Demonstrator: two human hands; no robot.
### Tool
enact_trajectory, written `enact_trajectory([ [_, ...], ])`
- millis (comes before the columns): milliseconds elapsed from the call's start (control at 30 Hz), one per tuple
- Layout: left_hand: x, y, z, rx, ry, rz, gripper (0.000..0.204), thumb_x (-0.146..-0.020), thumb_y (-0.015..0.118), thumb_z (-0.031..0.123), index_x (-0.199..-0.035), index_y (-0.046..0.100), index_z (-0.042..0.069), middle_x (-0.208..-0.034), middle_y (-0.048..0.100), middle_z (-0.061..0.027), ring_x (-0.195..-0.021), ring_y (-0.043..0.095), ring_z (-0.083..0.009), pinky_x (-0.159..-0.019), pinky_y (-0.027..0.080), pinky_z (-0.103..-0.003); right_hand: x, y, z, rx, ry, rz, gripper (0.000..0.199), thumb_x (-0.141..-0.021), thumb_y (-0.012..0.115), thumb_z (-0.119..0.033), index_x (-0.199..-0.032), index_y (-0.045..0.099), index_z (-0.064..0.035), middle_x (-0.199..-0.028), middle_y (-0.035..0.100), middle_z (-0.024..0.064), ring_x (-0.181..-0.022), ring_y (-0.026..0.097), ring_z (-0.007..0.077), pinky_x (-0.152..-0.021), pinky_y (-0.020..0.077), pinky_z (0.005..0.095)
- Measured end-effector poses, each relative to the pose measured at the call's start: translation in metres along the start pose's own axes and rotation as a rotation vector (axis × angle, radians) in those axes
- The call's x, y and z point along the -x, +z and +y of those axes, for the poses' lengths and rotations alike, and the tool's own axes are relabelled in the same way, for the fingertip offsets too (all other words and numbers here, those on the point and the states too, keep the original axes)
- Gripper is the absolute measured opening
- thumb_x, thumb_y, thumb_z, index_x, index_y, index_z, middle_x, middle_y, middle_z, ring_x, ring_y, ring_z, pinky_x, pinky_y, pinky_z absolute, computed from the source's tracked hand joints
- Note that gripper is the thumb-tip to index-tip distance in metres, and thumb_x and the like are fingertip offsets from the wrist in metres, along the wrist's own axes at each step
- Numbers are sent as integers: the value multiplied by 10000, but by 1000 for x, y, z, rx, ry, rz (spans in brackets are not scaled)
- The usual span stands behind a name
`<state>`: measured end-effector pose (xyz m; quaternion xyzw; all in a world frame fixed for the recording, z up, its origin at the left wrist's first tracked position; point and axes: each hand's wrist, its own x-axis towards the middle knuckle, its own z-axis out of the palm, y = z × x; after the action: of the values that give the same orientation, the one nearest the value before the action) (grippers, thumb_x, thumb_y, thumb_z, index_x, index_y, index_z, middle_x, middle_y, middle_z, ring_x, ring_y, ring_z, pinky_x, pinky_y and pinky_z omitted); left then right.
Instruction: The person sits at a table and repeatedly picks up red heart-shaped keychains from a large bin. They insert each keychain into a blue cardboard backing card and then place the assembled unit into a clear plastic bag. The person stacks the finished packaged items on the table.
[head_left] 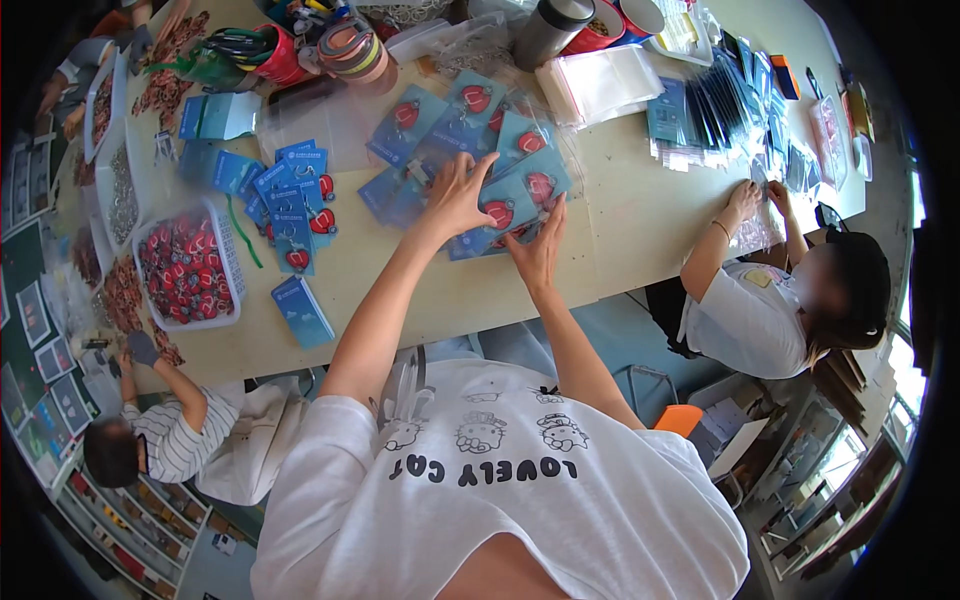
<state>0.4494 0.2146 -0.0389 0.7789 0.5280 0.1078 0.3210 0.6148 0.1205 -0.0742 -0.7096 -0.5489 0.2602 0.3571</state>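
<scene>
Blue cards with red charms in clear bags (400,125) lie in a loose, overlapping pile at the middle of the table. My left hand (456,200) rests over this pile, fingers spread and touching the bags. With thumb and fingers at its near edge, my right hand (540,252) grips a bagged card (530,190) on the right side of the pile. Part of the pile is hidden under my left hand. To the left lie several blue cards (290,215), some with red charms beside them.
A white basket of red charms (190,265) stands left, near a stack of blue cards (302,310). Clear bags (605,85) and a steel tumbler (553,32) are at the back. A co-worker (790,300) handles bags at right; another person (165,430) works at left.
</scene>
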Motion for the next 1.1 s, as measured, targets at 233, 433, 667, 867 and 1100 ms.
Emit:
enact_trajectory([
  [233, 3, 11, -6, 244, -194, -100, 1020, -570, 878, 307, -1375, 301, 65, -1294, 482, -261, -1135, 528, -444, -955, 434, -469, 11, 9, -12, 34, 71, 21, 1163, -568, 823, -57, -1476, 98, 2, -1445, 248, 265, -1307, 318, 430, -1077, 315, 451],
  [433, 5, 14, -22, 281, -296, -387, 927, -561, 867, 345, -1311, 435, 13, -1259, 542, -276, -1204, 517, -379, -980, 430, -409, 21, 5, -12, 76, 39, -82, 1159, -572, 811, -97, -1482, 99, -13, -1447, 238, 274, -1311, 304, 446, -1079, 310, 462],
  [667, 22, 24, -20, 269, -245, -312, 725, -572, 828, 320, -1166, 550, 11, -1016, 660, -227, -990, 630, -370, -834, 503, -427, 32, -5, -13, 108, -10, -181, 1227, -541, 873, -214, -1494, 114, -59, -1444, 252, 282, -1295, 332, 445, -1067, 318, 473],
  [867, 46, -3, 1, 96, -245, -200, 659, -633, 784, 244, -1190, 530, 0, -992, 668, -196, -936, 643, -357, -781, 503, -415, -49, -94, -72, 697, -509, -470, 1120, -576, 854, -278, -1493, 220, -173, -1458, 322, 212, -1320, 376, 283, -1078, 312, 438],
  [1100, 64, -12, 46, -262, 83, 123, 331, -749, 633, 64, -1074, 582, 37, -894, 649, -109, -850, 641, -263, -743, 454, -375, -117, -75, -101, 1056, -992, -873, 302, -773, 621, -126, -1072, 584, -105, -1041, 623, 82, -973, 606, 169, -845, 447, 353],
])
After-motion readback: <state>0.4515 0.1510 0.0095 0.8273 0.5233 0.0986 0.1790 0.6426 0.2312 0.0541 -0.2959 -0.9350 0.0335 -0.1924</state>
